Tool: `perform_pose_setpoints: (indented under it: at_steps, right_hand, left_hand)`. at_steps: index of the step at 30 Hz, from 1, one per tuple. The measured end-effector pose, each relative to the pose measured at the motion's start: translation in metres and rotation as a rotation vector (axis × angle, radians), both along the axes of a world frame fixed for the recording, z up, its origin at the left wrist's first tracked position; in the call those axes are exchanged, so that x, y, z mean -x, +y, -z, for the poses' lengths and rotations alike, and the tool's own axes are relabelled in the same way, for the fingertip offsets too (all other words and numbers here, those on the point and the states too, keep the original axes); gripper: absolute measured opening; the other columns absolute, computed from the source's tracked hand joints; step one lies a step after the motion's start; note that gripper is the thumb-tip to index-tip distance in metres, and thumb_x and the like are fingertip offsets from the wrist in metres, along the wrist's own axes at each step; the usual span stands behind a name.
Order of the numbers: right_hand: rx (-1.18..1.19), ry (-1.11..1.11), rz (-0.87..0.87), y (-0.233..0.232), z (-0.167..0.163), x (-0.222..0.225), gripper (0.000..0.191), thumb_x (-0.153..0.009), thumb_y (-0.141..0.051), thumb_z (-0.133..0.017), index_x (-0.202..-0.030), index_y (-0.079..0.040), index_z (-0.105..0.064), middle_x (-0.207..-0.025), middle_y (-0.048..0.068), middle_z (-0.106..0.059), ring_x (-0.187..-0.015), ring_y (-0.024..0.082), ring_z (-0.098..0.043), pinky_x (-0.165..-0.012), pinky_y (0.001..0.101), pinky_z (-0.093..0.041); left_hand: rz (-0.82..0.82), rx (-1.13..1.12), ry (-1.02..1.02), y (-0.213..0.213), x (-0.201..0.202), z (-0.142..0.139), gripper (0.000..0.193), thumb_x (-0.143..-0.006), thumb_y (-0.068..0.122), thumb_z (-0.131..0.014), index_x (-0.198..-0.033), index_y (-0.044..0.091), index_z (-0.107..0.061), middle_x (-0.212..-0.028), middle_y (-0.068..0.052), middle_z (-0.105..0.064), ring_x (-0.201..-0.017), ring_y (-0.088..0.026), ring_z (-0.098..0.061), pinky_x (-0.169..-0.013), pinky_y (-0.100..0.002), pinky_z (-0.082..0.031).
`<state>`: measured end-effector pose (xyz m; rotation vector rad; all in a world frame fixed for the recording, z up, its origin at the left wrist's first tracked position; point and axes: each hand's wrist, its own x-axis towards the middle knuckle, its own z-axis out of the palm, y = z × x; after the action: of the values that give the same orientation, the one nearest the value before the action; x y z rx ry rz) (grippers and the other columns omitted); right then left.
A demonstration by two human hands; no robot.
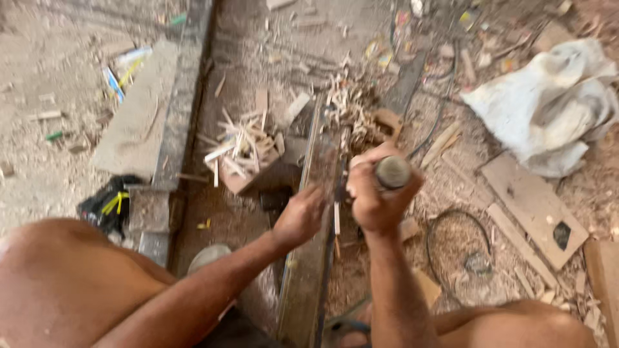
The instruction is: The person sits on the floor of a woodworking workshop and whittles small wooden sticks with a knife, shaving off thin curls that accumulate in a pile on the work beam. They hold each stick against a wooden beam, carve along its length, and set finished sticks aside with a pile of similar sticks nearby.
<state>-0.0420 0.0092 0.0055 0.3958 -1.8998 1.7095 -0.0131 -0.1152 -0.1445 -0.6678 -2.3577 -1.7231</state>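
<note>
We had our right hand fisted round a blurry round-ended tool handle, left hand pressing the long plank; the tool's tip was hidden behind the fist.

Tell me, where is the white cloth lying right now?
In the head view the crumpled white cloth lies on the littered ground at the upper right, beyond a flat wooden board and off to the right of the right hand.

Pale cream wood chips at eleven o'clock; a white cloth at two o'clock; a black-and-yellow bundle at nine o'clock; a grey-brown plank at centre.
</note>
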Motion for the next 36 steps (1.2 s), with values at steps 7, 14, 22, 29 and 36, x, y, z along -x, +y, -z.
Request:
perform_pose_setpoints:
  at_steps: [7,14,22,29,36]
  right_hand:
    - [-0.071,0.038,0.013,0.001,0.018,0.002,0.017,-0.091,-0.004,-0.061,-0.074,-0.002,-0.063,-0.059,0.005,-0.063,-0.046,0.009,-0.061,-0.039,0.0247,-0.049]
    - [-0.127,-0.021,0.077,0.001,0.017,0.004,0.017,-0.094,-0.008,-0.064,-0.077,-0.004,-0.062,-0.063,0.006,-0.065,-0.051,0.010,-0.062,-0.044,0.0253,-0.050]
    - [0.048,-0.051,-0.048,-0.013,0.007,0.000,0.017,-0.094,-0.003,-0.060,-0.078,-0.003,-0.061,-0.067,0.005,-0.066,-0.055,0.008,-0.064,-0.048,0.0248,-0.051]
    - [0.017,-0.187,-0.017,0.005,0.080,0.006,0.022,-0.094,-0.002,-0.063,-0.074,-0.007,-0.056,-0.062,0.006,-0.060,-0.052,0.008,-0.056,-0.045,0.0247,-0.043]
    - [0.064,-0.177,0.049,0.020,0.102,0.027,0.022,-0.089,-0.002,-0.061,-0.068,-0.007,-0.060,-0.053,0.006,-0.058,-0.039,0.010,-0.056,-0.032,0.0253,-0.046]
  left_hand:
    - [-0.013,0.002,0.051,-0.005,0.000,0.008,0.014,-0.082,-0.008,-0.061,-0.094,-0.001,-0.058,-0.098,-0.023,-0.060,-0.091,-0.047,-0.062,-0.074,-0.052,-0.051]
    - [0.000,0.001,-0.022,0.000,0.002,0.017,0.019,-0.086,-0.009,-0.059,-0.098,0.004,-0.065,-0.101,-0.022,-0.062,-0.092,-0.043,-0.063,-0.075,-0.050,-0.054]
    - [0.045,0.058,0.129,-0.004,0.002,0.024,0.018,-0.080,-0.008,-0.056,-0.095,0.001,-0.058,-0.100,-0.022,-0.059,-0.095,-0.047,-0.062,-0.081,-0.051,-0.054]
    - [0.018,0.069,-0.050,-0.013,0.000,0.022,0.015,-0.086,-0.009,-0.057,-0.098,-0.001,-0.060,-0.100,-0.022,-0.060,-0.092,-0.046,-0.061,-0.079,-0.052,-0.052]
    - [-0.035,0.116,-0.199,-0.018,0.002,0.015,0.010,-0.089,-0.004,-0.061,-0.098,0.000,-0.063,-0.102,-0.018,-0.063,-0.090,-0.038,-0.067,-0.076,-0.047,-0.057]
